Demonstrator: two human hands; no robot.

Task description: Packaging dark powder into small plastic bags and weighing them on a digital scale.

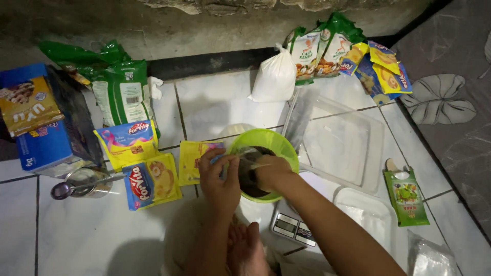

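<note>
Head view: white tiled floor fills the frame, packets ranged along the dark wall at top. Right of centre lies a clear tray; a blue box stands at far left. Centre frame, a green bowl with dark contents sits on a small scale. Over the bowl both hands grip a clear plastic bag: left hand with fingers curled on its left edge, right hand closed on its top. It looks light, limp and slippery, best held pinched at the mouth. A spoon lies at left.
</note>
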